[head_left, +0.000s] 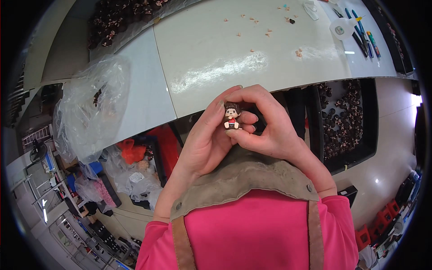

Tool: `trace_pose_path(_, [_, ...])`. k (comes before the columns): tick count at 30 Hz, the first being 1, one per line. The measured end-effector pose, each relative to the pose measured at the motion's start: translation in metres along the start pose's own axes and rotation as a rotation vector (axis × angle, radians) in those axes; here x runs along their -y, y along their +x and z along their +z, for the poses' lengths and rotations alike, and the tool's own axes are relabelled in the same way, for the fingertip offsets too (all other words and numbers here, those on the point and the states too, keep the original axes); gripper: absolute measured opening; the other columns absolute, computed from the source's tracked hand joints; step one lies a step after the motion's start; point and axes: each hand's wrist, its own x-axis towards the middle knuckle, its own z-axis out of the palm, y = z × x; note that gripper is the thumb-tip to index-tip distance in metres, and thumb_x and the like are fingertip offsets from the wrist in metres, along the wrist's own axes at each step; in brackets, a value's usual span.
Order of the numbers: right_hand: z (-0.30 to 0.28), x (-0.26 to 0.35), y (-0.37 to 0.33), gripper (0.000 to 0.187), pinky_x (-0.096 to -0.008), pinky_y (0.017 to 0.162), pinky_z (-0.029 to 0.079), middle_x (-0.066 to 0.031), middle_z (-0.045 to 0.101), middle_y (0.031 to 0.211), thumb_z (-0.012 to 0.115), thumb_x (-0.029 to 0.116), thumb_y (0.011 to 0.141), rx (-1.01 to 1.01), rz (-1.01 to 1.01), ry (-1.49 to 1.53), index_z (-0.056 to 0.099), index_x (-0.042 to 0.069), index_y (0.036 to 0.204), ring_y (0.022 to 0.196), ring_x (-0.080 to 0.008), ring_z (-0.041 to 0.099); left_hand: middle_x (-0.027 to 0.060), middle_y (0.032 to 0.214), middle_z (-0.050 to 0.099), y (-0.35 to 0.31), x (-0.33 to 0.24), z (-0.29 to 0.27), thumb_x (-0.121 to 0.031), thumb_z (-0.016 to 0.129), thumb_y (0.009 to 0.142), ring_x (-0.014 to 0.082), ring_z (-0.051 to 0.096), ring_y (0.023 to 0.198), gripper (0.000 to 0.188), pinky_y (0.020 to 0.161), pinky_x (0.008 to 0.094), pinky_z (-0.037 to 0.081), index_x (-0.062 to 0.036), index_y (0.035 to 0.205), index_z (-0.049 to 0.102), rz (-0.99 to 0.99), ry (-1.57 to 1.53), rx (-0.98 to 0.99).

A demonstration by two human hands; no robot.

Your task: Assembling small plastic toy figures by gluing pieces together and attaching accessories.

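Observation:
A small figurine [232,118] with dark brown hair, a pale face and a red patch on its belly sits upright between my hands, just in front of the table edge. My left hand [206,135] is closed against its left side. My right hand [268,120] curves around from the right, with the thumb at the figurine's base and the index finger arching over its head. Part of the figurine's back and the fingers behind it are hidden.
On the white table [202,58] lie small peach-coloured bits [268,32], pens [361,31] and a white round bottle [342,29]. A clear plastic bag [96,101] hangs at the left edge. A black tray [370,121] of dark pieces stands at right; more dark pieces [119,20] are heaped far left.

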Motion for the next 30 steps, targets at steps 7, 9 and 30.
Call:
trace_pose_path(7, [0.0013, -0.0003, 0.0005, 0.048, -0.0296, 0.082, 0.046, -0.0066, 0.057, 0.104, 0.071, 0.002, 0.070, 0.007, 0.013, -0.001, 0.055, 0.005, 0.114, 0.093, -0.0185, 0.057, 0.0131, 0.106, 0.062, 0.0004, -0.0005, -0.0014, -0.031, 0.034, 0.103, 0.0196, 0.061, 0.094, 0.048, 0.085, 0.0328, 0.050, -0.0038, 0.142, 0.030, 0.017, 0.000, 0.000])
trace_pose_path(9, [0.0020, -0.0009, 0.0002, 0.050, -0.0295, 0.082, 0.046, -0.0067, 0.056, 0.105, 0.071, 0.001, 0.069, 0.006, 0.020, 0.007, 0.055, 0.006, 0.116, 0.093, -0.0185, 0.056, 0.0137, 0.107, 0.061, 0.0011, -0.0007, -0.0016, -0.031, 0.034, 0.103, 0.0201, 0.061, 0.094, 0.048, 0.085, 0.0330, 0.050, -0.0038, 0.142, 0.029, 0.021, -0.027, 0.010])
trace_pose_path(30, [0.0002, -0.0017, -0.0020, 0.053, -0.0300, 0.087, 0.045, -0.0075, 0.056, 0.108, 0.070, -0.001, 0.069, 0.041, 0.025, -0.023, 0.053, 0.004, 0.119, 0.098, -0.0185, 0.057, 0.0123, 0.111, 0.059, 0.0010, -0.0008, -0.0037, -0.030, 0.037, 0.102, 0.0184, 0.061, 0.096, 0.048, 0.086, 0.0325, 0.049, -0.0054, 0.142, 0.030, 0.028, 0.035, -0.020])
